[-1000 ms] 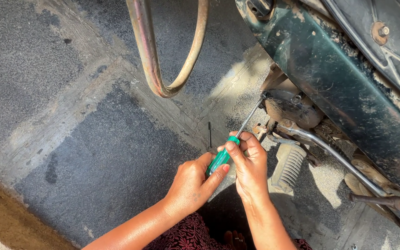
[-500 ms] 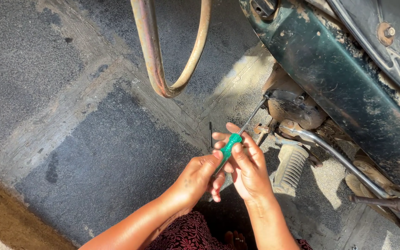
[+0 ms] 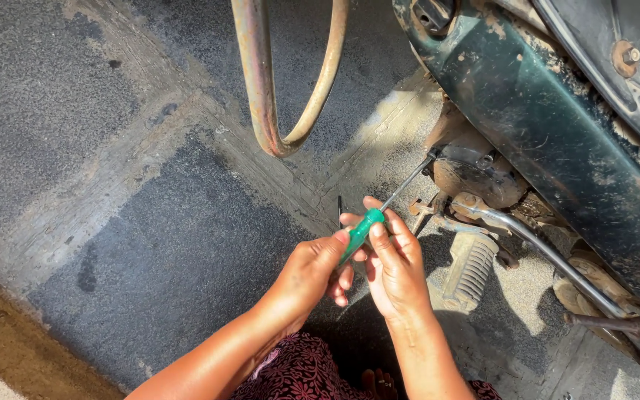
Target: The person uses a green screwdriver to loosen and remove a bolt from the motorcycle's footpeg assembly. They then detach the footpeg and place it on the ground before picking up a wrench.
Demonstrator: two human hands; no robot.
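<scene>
Both the left hand point(image 3: 307, 272) and right hand point(image 3: 392, 268) have their fingers closed around the green plastic-handled screwdriver point(image 3: 363, 230); its thin steel tip could slip off the grimy engine casing point(image 3: 475, 174).

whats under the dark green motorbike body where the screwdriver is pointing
Under the dark green motorbike body sit a rusty brown engine part, a ribbed grey footpeg and a curved chrome pipe. The green-handled screwdriver reaches in; its tip is hidden in shadow.
</scene>
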